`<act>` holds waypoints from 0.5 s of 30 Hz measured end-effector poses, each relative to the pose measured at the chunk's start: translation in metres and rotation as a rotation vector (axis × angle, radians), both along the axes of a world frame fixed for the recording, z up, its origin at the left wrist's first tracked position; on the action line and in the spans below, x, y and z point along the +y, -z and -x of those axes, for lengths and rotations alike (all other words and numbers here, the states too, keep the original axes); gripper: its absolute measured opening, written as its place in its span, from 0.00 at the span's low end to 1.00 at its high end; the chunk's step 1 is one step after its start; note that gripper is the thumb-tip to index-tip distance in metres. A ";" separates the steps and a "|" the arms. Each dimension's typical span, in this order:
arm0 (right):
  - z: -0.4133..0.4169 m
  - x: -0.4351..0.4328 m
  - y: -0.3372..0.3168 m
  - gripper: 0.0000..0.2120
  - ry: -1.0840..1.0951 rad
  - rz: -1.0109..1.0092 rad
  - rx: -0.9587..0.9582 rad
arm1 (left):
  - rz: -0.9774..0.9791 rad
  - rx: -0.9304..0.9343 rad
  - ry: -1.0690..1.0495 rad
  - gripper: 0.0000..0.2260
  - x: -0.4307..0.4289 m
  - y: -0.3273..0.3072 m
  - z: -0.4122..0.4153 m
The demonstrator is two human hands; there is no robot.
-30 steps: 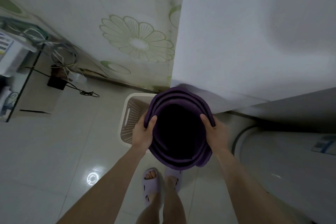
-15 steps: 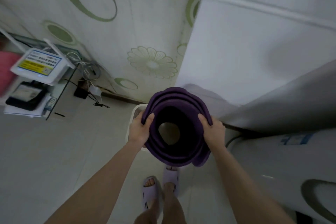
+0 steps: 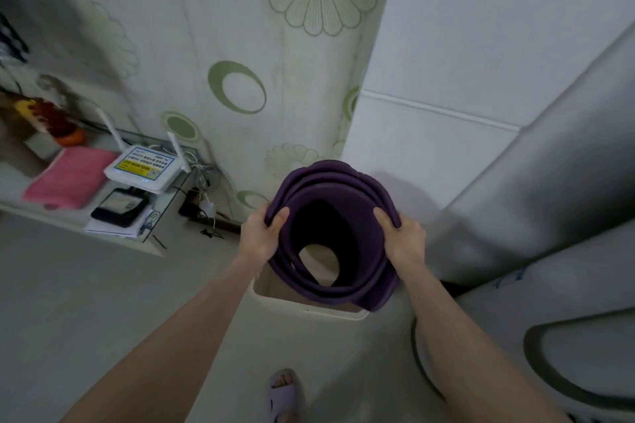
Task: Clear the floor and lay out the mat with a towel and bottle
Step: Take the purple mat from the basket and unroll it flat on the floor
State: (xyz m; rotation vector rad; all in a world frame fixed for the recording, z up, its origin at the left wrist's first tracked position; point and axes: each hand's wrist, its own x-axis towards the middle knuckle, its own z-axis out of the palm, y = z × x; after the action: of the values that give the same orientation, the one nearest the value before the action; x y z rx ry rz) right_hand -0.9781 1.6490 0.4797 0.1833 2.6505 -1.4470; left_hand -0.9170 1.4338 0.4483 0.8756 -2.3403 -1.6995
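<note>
The rolled purple mat (image 3: 331, 237) is held up end-on in front of the person, so the view runs straight down its hollow core to a pale patch of floor at the far end. Its layers coil loosely, and one loose flap sticks out at the lower right of the roll.

The left hand (image 3: 259, 237) grasps the roll's left rim, thumb hooked inside the opening and fingers wrapped round the outside. The right hand (image 3: 403, 239) grips the right rim the same way, thumb inside. Both hands are clenched on the mat, one on each side of the opening.

Directly below the grip stands a white basket (image 3: 309, 311), its near rim showing under the roll; the mat's lower end is above or just inside it, and which cannot be told. Lower still, on the pale floor (image 3: 103, 302), one foot wears a lilac slipper (image 3: 283, 391).

Beyond the hands rises a wall (image 3: 223, 27) covered in green flower and ring patterns. To the left of the grip is a low glass shelf (image 3: 161, 213) carrying a white router (image 3: 144, 170), a pink towel (image 3: 70, 178) and a dark device on papers, with tangled cables (image 3: 206, 189) beside it. To the right of the grip stand a white cabinet (image 3: 446, 79) and a grey appliance (image 3: 549, 182).
</note>
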 end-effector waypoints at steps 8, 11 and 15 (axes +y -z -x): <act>-0.076 -0.016 -0.047 0.15 -0.134 0.040 0.141 | 0.101 0.198 -0.132 0.13 -0.006 -0.050 -0.103; -0.110 -0.036 -0.058 0.13 -0.216 0.063 0.155 | 0.102 0.223 -0.210 0.13 -0.019 -0.062 -0.152; -0.155 -0.071 -0.067 0.16 -0.313 0.078 0.171 | 0.077 0.244 -0.328 0.11 -0.040 -0.073 -0.219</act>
State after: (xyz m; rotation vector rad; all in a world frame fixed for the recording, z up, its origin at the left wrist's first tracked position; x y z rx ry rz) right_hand -0.8234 1.5779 0.5463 -0.3615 2.5922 -1.5122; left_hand -0.6985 1.3935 0.5208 0.9200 -1.9653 -1.4804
